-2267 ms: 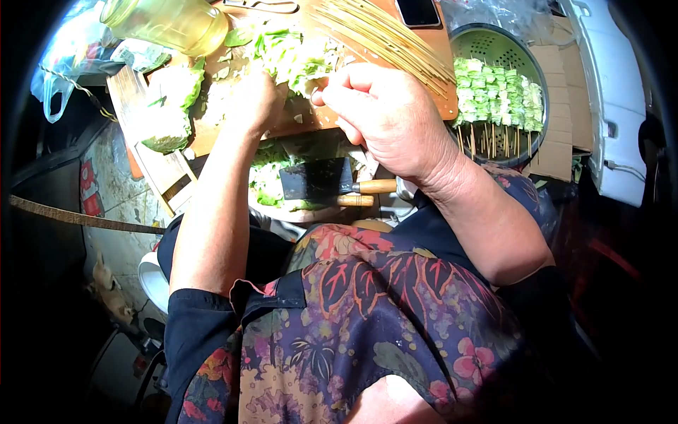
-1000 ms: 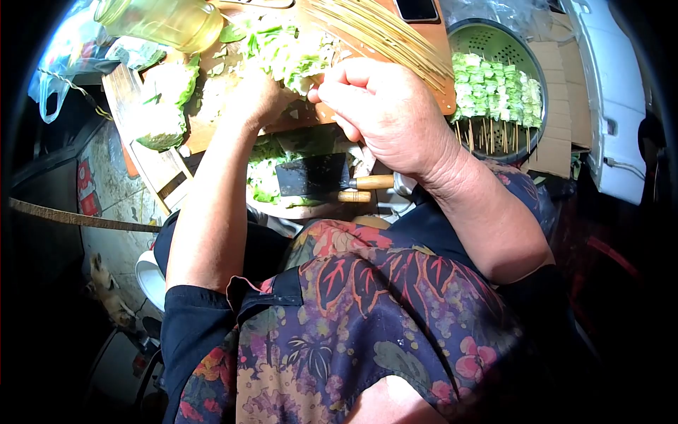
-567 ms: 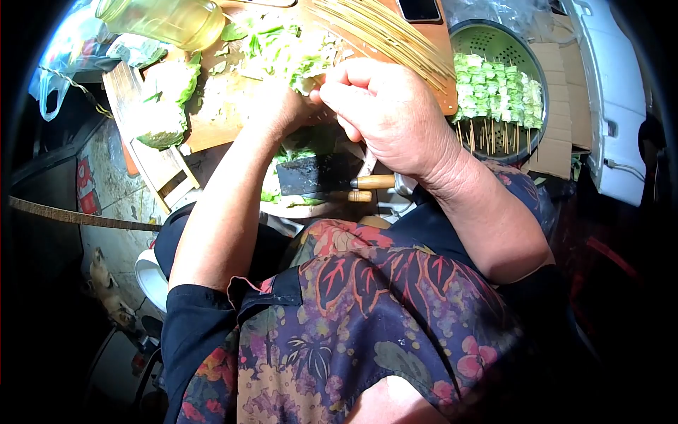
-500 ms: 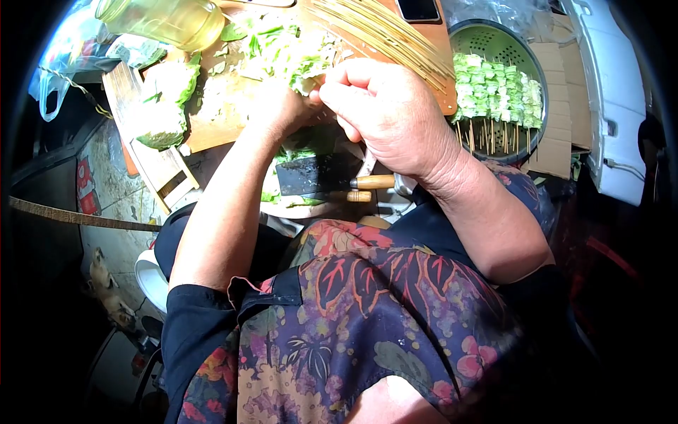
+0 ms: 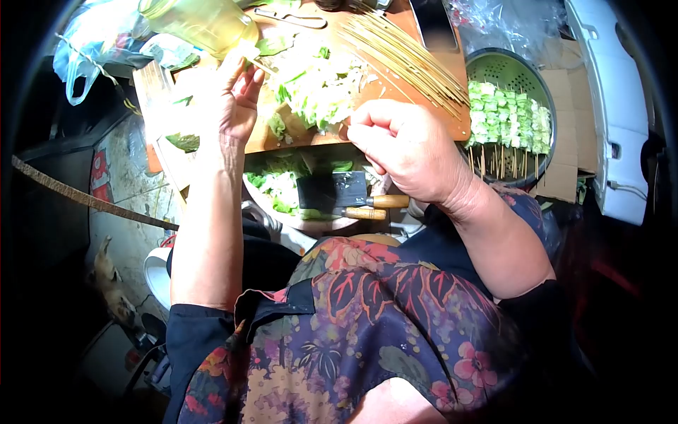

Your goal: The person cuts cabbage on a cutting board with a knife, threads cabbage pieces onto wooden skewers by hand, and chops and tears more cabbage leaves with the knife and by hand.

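My left hand (image 5: 239,99) is raised at the left of the cutting board (image 5: 395,92), beside the glass jar (image 5: 205,25). Its thumb and forefinger pinch a small pale cabbage piece (image 5: 247,51), and a short thin stick shows by the fingers. Over the board's front edge, my right hand (image 5: 406,145) is closed in a pinch; what it grips is hidden. Chopped cabbage (image 5: 321,92) is heaped between the hands. Bamboo skewers (image 5: 406,60) lie in a bundle on the board behind my right hand.
At the right, a colander (image 5: 522,67) holds skewered cabbage (image 5: 508,120). Below the board, a cleaver (image 5: 332,189) rests over a basin of cabbage leaves (image 5: 272,187). A phone (image 5: 434,25) and a peeler-like tool (image 5: 291,18) lie at the back. A plastic bag (image 5: 95,53) is at the left.
My left hand has moved left and away from my right hand, toward the jar. My right hand stays pinched. The whole view has shifted slightly, showing more of the basin.
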{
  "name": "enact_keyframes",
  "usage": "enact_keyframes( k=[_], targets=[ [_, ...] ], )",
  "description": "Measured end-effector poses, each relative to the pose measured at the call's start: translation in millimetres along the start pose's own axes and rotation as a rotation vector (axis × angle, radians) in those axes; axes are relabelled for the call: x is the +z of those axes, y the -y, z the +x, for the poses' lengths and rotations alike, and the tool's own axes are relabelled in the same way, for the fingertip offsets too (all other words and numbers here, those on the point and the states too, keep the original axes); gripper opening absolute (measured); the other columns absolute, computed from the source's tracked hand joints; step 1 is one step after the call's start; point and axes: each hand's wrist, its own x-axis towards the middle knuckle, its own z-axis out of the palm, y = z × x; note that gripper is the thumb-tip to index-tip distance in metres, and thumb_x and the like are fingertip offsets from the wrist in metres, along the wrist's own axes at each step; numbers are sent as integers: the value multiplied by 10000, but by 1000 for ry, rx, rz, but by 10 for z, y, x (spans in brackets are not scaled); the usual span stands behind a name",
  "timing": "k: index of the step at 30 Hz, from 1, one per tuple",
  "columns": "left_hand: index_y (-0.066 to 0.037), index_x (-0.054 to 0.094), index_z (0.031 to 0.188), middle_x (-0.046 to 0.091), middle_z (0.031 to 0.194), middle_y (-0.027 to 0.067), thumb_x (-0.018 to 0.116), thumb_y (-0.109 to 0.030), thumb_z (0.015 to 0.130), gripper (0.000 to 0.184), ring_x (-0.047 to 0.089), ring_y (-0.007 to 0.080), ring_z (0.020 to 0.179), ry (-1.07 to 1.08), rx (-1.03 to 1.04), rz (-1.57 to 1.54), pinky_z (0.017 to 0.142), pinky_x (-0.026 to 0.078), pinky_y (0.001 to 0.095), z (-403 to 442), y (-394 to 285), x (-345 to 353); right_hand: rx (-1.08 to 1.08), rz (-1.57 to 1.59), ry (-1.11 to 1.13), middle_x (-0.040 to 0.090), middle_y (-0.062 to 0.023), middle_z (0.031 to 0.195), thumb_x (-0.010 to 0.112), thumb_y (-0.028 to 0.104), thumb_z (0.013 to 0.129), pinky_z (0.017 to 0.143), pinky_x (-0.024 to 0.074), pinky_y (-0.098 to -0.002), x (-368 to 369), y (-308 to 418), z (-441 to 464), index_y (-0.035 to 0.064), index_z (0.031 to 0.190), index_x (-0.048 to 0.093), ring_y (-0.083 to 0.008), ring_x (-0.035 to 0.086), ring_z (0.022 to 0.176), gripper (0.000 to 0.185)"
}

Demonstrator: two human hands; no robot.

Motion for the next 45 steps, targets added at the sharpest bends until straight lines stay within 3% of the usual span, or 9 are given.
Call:
enact_keyframes(
  k=[6, 17, 19, 21, 25, 27, 28, 30, 45],
  targets=[
    [-17, 578, 1147, 649, 949, 95, 694, -39, 832, 336, 653, 191, 866, 29, 67, -17, 772, 600, 291, -59, -124, -63, -15, -13, 25, 571, -57, 614, 550, 158, 861, 581, 450, -285, 87, -47, 38, 7, 811, 618, -116, 533, 574, 173],
    [18, 560, 1221, 648, 1056, 117, 705, -15, 814, 433, 641, 190, 932, 42, 250, 377, 835, 557, 339, -214, -216, 59, -12, -14, 14, 583, -55, 616, 557, 115, 853, 575, 451, -278, 191, -17, -6, 8, 782, 593, -113, 538, 574, 134],
    [17, 562, 1221, 646, 1066, 119, 712, -20, 808, 441, 637, 189, 949, 75, 239, 396, 834, 557, 342, -226, -221, 45, -23, -27, 1, 580, -54, 613, 557, 106, 852, 572, 448, -276, 192, -33, -16, 7, 777, 590, -112, 535, 572, 129],
    [16, 564, 1221, 644, 1075, 122, 720, -25, 802, 448, 632, 189, 967, 108, 229, 415, 834, 557, 346, -224, -220, 34, -25, -16, 27, 480, 76, 617, 559, 111, 912, 507, 348, -193, 187, -67, -23, 34, 848, 601, -2, 415, 552, 109],
    [6, 562, 1225, 640, 1083, 123, 708, -49, 817, 437, 644, 200, 937, 132, 232, 432, 834, 557, 348, -221, -201, 38, -38, -6, 23, 479, 77, 618, 558, 110, 913, 507, 342, -190, 186, -84, -28, 35, 847, 601, 0, 413, 555, 109],
    [6, 566, 1215, 640, 1079, 124, 696, -71, 832, 412, 649, 207, 919, 140, 242, 427, 828, 559, 353, -220, -221, 40, -20, -20, -15, 559, -44, 609, 562, 112, 847, 561, 434, -282, 182, -76, -3, 13, 773, 579, -105, 512, 568, 125],
    [-1, 570, 1202, 641, 1068, 123, 682, -97, 842, 388, 652, 218, 900, 134, 218, 344, 818, 562, 358, -219, -238, 33, -23, -19, -14, 559, -44, 609, 562, 112, 847, 561, 434, -282, 181, -78, 4, 13, 773, 579, -105, 512, 568, 125],
    [-8, 575, 1189, 642, 1058, 122, 668, -123, 853, 367, 655, 228, 881, 126, 194, 260, 807, 565, 363, -217, -252, 22, -21, 1, 39, 477, 75, 623, 558, 114, 916, 512, 341, -191, 175, -91, 5, 36, 854, 601, -6, 409, 558, 109],
    [6, 592, 1093, 661, 955, 135, 708, -51, 803, 317, 677, 249, 835, 84, 115, 313, 730, 600, 366, -201, -304, -32, 28, -13, 79, 464, 74, 616, 562, 102, 902, 513, 341, -200, 165, -84, -8, 32, 813, 603, -8, 397, 563, 121]
  ],
)
